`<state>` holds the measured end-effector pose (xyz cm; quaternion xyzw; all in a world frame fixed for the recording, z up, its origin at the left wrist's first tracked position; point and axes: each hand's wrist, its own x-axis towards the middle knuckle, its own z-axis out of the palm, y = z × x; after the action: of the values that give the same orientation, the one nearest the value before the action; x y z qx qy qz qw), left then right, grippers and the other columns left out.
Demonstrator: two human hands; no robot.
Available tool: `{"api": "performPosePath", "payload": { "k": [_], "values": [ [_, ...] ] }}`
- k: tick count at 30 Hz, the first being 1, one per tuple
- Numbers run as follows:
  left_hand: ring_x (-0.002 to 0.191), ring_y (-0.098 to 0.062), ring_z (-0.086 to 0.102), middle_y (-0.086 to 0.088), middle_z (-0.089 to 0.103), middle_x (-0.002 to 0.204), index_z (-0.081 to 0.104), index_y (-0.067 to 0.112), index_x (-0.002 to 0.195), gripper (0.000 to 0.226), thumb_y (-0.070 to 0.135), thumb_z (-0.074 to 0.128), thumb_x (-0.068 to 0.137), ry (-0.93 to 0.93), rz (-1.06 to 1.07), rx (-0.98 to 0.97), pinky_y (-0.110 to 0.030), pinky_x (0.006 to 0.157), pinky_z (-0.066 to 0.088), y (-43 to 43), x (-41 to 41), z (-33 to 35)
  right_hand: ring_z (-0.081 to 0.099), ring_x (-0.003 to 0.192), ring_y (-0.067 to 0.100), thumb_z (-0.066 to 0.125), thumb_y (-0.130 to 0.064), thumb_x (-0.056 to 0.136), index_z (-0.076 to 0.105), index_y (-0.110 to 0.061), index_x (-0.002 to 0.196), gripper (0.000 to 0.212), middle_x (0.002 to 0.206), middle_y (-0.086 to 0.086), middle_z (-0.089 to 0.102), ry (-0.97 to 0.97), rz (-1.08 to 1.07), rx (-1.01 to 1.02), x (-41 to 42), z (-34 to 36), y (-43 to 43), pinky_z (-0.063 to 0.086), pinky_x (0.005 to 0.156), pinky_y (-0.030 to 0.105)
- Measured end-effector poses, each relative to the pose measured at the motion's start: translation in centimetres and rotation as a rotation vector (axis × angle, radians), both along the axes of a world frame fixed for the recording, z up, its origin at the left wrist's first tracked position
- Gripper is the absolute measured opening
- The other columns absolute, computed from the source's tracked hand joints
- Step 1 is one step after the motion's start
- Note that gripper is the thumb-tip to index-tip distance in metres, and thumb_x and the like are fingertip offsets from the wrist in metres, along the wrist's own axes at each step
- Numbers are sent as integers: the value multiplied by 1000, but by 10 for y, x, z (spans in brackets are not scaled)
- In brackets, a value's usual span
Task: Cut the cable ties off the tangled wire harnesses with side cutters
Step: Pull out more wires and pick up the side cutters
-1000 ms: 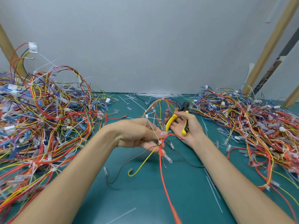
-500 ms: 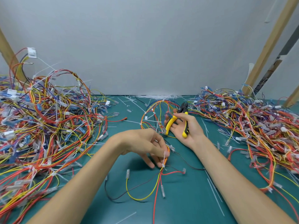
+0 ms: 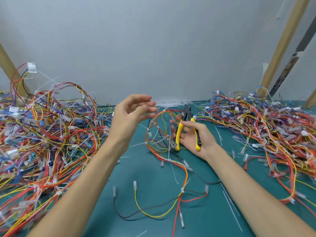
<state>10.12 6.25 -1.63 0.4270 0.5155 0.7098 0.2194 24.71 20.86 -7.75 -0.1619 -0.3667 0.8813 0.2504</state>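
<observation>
My right hand (image 3: 195, 135) lies palm up on the green mat (image 3: 153, 194) and holds the yellow-and-black side cutters (image 3: 187, 129), thumb over one handle, jaws pointing away from me. My left hand (image 3: 133, 115) is raised above the mat with fingers spread and relaxed, holding nothing. A small wire harness (image 3: 171, 159) of red, yellow and black wires lies between my arms, with white cable ties (image 3: 182, 190) still around it. Its far loop (image 3: 159, 120) stands just left of the cutters.
A large tangled pile of harnesses (image 3: 42, 134) fills the left side. Another pile (image 3: 265, 125) covers the right. Cut white tie pieces (image 3: 174, 104) lie along the wall's foot and on the mat. Wooden struts (image 3: 280, 47) lean at both sides.
My left hand let go of the harness near the mat and rose up and away, fingers spread. The harness now lies loose on the mat. My right hand stayed put with the cutters.
</observation>
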Motion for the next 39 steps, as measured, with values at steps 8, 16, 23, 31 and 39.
{"api": "performPosePath", "payload": {
  "k": [8,16,23,31,39],
  "values": [
    [92,-18,71,-4,71,114,56,18,129,33,27,33,106,-21,-183,-382,-26,71,57,2,-6,-35,64,102,30,54,-15,85,57,-5,129,45,127,15,61,-45,236,93,-1,-2,-5,40,99,46],
    [102,-29,70,-6,68,123,53,19,135,36,28,40,102,-327,-408,-331,-29,64,57,-3,-13,-56,66,99,26,57,-16,82,48,-5,138,58,129,11,62,-29,177,38,0,0,-2,56,78,36],
    [103,-26,70,-11,68,123,49,5,136,37,17,42,101,-326,-392,-257,-25,77,58,-1,-16,-65,66,101,26,54,-15,86,52,-5,135,50,130,11,62,-39,187,38,0,-2,-1,54,81,37],
    [98,-23,72,-10,72,112,51,-5,119,27,13,43,101,-357,-373,-241,-23,75,58,1,-18,-68,66,97,27,55,-15,83,57,-7,131,49,124,13,63,-50,169,17,-2,-2,-1,54,83,38],
    [91,-16,71,-18,65,126,46,-6,127,30,5,48,99,-437,-287,-223,-24,74,57,7,-23,-72,65,87,29,61,-16,82,64,-10,122,40,102,21,62,7,43,-109,-3,-2,3,57,75,37]
  ]
}}
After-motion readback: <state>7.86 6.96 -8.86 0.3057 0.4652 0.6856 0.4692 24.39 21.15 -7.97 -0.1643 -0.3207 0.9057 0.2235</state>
